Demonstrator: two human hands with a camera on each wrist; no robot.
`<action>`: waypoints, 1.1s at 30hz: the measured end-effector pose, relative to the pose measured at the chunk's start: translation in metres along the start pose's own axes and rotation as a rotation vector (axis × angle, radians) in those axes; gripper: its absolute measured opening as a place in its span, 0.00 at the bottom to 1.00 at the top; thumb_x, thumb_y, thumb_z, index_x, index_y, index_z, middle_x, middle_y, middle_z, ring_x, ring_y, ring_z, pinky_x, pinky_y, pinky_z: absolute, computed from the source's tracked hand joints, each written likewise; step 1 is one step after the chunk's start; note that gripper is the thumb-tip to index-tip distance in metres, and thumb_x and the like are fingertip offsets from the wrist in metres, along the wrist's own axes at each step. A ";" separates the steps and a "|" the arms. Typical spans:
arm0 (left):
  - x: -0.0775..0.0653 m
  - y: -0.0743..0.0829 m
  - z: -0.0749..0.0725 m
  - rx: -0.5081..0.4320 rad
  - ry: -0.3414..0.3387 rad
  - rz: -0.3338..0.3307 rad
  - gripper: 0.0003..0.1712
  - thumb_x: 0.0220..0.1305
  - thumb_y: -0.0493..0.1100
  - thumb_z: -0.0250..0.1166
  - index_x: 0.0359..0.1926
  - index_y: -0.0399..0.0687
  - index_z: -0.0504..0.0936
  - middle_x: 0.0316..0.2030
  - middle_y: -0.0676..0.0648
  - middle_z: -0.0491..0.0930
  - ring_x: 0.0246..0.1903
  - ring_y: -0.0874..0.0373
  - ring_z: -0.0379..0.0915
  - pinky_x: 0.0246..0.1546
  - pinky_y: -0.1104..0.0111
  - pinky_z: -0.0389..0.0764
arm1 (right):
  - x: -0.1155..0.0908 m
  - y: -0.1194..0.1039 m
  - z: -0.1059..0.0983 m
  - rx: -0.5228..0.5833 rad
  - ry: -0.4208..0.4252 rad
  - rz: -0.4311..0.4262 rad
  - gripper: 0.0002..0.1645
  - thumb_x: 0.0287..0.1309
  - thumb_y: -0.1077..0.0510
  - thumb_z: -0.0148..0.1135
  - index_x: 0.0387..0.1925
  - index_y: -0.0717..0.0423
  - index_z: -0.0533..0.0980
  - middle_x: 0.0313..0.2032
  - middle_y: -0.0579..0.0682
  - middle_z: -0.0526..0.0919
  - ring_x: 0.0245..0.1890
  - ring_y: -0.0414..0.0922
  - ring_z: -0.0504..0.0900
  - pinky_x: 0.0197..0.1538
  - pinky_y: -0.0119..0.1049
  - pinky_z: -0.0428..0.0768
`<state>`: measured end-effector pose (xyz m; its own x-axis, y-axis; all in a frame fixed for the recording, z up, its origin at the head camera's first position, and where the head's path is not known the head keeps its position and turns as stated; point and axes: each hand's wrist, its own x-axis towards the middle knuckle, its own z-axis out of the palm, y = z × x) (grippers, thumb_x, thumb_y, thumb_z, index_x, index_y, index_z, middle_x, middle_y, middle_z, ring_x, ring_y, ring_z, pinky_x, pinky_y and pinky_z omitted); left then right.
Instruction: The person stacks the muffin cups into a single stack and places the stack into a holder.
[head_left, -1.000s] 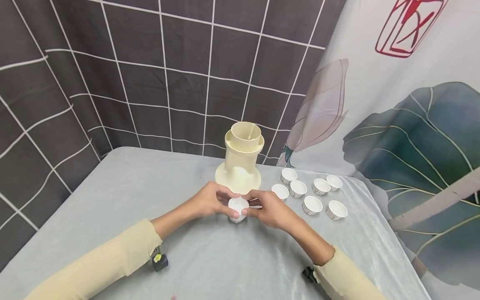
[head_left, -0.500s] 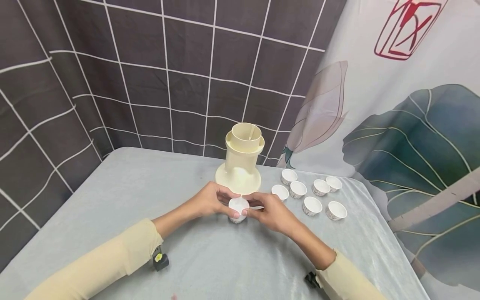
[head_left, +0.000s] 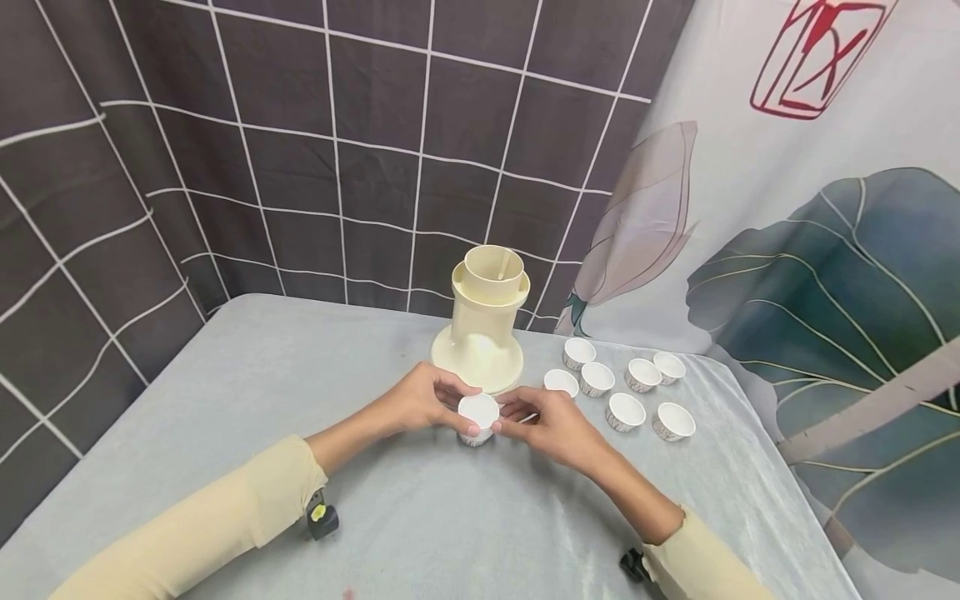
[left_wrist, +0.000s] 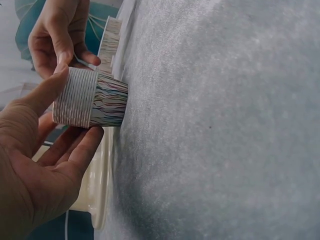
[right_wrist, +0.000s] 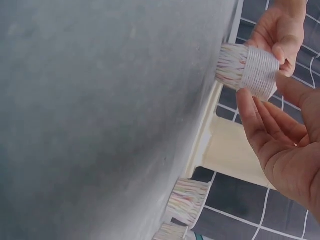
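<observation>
A stack of white paper baking cups (head_left: 478, 412) stands on the table at the middle, its layered rims and colour-streaked side showing in the left wrist view. My left hand (head_left: 423, 404) grips the stack from the left, thumb on the near side and fingers on the far side. On the right, my right hand (head_left: 551, 425) holds its thumb and forefinger apart, their tips right at the edge of the stack. The right wrist view shows these fingertips beside the rims of the stacked cups (right_wrist: 260, 70).
Behind the stack stands a cream plastic appliance part (head_left: 483, 333) with a wide round foot and a tube top. Several single baking cups (head_left: 626, 412) are spread over the right side of the table (head_left: 300, 358). A dark checked curtain (head_left: 375, 167) hangs behind.
My right hand has drawn back slightly to the right, its thumb and forefinger moving from over the rim to the stack's edge. My left hand keeps its grip in place.
</observation>
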<state>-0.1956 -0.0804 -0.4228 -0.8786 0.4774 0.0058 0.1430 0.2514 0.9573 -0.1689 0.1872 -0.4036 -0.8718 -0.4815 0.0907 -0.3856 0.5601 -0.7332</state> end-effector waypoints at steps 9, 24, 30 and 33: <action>0.001 -0.001 0.001 0.000 0.003 -0.009 0.30 0.52 0.35 0.90 0.58 0.36 0.93 0.46 0.39 0.96 0.44 0.55 0.95 0.47 0.71 0.91 | -0.005 0.005 -0.010 -0.017 0.034 0.049 0.21 0.67 0.50 0.82 0.55 0.57 0.90 0.46 0.49 0.96 0.47 0.42 0.94 0.53 0.33 0.92; 0.001 -0.001 0.000 0.001 0.016 -0.026 0.30 0.52 0.35 0.90 0.57 0.36 0.93 0.47 0.40 0.97 0.44 0.56 0.95 0.49 0.69 0.92 | -0.014 0.011 -0.027 0.003 0.090 0.081 0.24 0.67 0.53 0.82 0.56 0.64 0.88 0.43 0.50 0.97 0.44 0.43 0.94 0.49 0.30 0.91; 0.000 -0.001 0.000 -0.010 0.014 -0.032 0.30 0.52 0.34 0.90 0.57 0.36 0.93 0.47 0.39 0.96 0.45 0.56 0.94 0.51 0.67 0.93 | -0.019 0.014 -0.036 0.003 0.128 0.103 0.23 0.66 0.54 0.82 0.56 0.65 0.89 0.43 0.52 0.97 0.44 0.44 0.94 0.49 0.30 0.91; 0.000 0.000 0.000 -0.013 0.012 -0.033 0.30 0.52 0.34 0.90 0.57 0.36 0.93 0.47 0.39 0.96 0.45 0.56 0.94 0.50 0.67 0.93 | -0.020 0.016 -0.041 -0.008 0.156 0.116 0.22 0.66 0.55 0.83 0.55 0.64 0.89 0.43 0.52 0.97 0.44 0.43 0.94 0.49 0.30 0.91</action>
<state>-0.1958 -0.0803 -0.4232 -0.8883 0.4586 -0.0228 0.1076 0.2562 0.9606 -0.1698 0.2333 -0.3894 -0.9465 -0.3034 0.1100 -0.2819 0.6115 -0.7393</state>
